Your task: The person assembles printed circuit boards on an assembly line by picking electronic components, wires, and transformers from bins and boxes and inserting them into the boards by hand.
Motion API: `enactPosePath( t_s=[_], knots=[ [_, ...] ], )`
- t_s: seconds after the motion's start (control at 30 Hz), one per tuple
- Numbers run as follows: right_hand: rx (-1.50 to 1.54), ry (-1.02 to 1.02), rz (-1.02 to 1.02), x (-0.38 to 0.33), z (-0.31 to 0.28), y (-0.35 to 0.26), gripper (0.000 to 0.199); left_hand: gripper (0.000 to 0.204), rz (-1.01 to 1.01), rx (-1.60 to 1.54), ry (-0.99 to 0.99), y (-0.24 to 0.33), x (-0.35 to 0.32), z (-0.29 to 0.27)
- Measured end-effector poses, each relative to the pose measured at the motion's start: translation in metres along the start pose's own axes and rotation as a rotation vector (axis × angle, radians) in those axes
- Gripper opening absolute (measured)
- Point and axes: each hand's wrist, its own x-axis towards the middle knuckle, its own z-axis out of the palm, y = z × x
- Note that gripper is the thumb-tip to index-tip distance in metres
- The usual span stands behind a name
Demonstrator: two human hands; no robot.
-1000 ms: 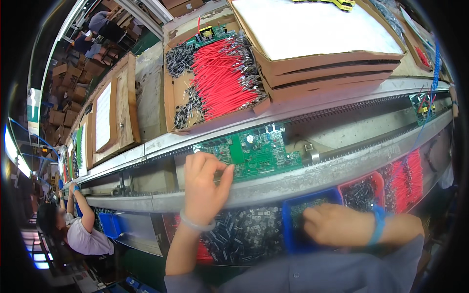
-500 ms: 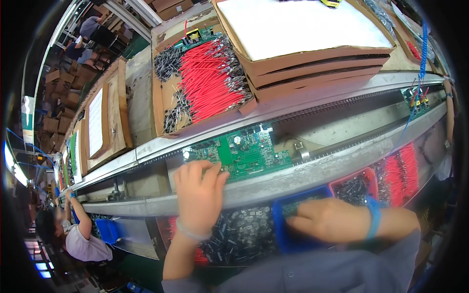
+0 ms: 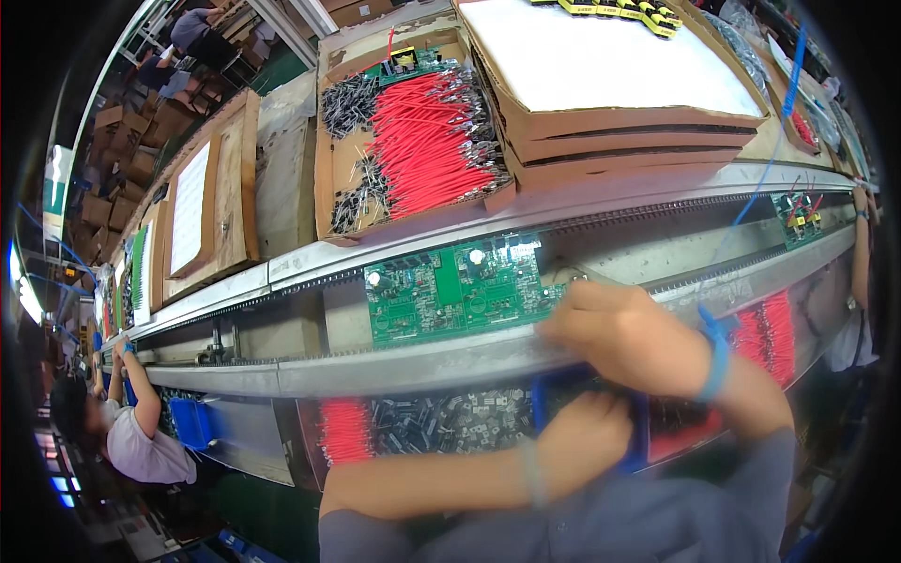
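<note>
My right hand [image 3: 615, 333], with a blue wristband, is at the right end of a green circuit board [image 3: 450, 293] on the conveyor rails. Its fingers are bent and drawn together; whatever they may hold is too small and blurred to make out. Crossing below it, my left hand [image 3: 587, 436] reaches over a blue bin [image 3: 638, 436], fingers pointing down into it. Motion blur and the bin hide those fingertips. The board carries white-topped round capacitors and many small parts.
A tray of metal parts [image 3: 450, 422] and red leads [image 3: 345, 432] lie near me. Beyond the conveyor rail [image 3: 404, 361] stand a carton of red wires [image 3: 436, 141] and stacked cardboard trays [image 3: 619, 141]. Another board [image 3: 796, 220] sits right. A co-worker [image 3: 150, 436] works at left.
My left hand has left the board and swung right and down to the blue bin. My right hand has risen out of the bin to the board's right end. The view has shifted slightly.
</note>
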Motion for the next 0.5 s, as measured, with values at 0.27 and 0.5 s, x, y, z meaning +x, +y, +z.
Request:
enactPosePath(
  t_s=[0.27,0.5],
  knots=[
    [-0.183,0.079,-0.103,0.020,0.028,0.029,0.023,0.011,0.060,-0.053,-0.067,-0.003,0.003,-0.004],
    [-0.232,0.041,-0.116,0.021,0.031,0.030,0.023,0.014,0.028,-0.017,0.116,-0.005,0.005,-0.008]
  ],
)
